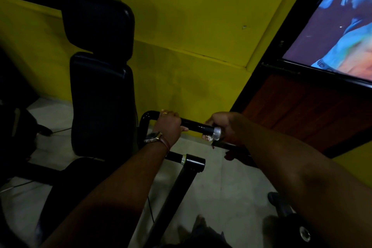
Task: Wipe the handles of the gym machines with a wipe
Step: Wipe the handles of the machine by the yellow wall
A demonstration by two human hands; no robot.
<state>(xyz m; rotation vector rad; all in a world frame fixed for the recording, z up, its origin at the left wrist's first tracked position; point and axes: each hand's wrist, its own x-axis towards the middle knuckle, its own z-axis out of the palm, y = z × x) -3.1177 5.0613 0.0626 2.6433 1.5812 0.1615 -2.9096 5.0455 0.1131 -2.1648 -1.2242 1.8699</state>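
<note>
the left hand (169, 125) is curled round the black handle (194, 126) of the gym machine, fingers wrapped over the top of the bar close to where it bends down. a ring shows on one finger, and a watch (153, 137) and a thin band sit on that wrist. further along the same bar, apart from the left hand, the right hand (223, 127) grips the bar's free end, where a silver cap (217, 133) shows. a small crumpled bit of white wipe (209, 138) peeks out under the right hand's fingers, pressed against the end of the handle; most of it is hidden in the grip. below the left wrist a second black tube (194, 161) with a pale ring juts out from the frame. beyond the left hand stand the machine's black padded backrest (100, 104) and headrest (98, 20). behind both hands is a yellow wall (191, 26), and above the right hand a dark-framed picture (342, 26) in blue tones. the floor (221, 187) under the arms is pale.
</note>
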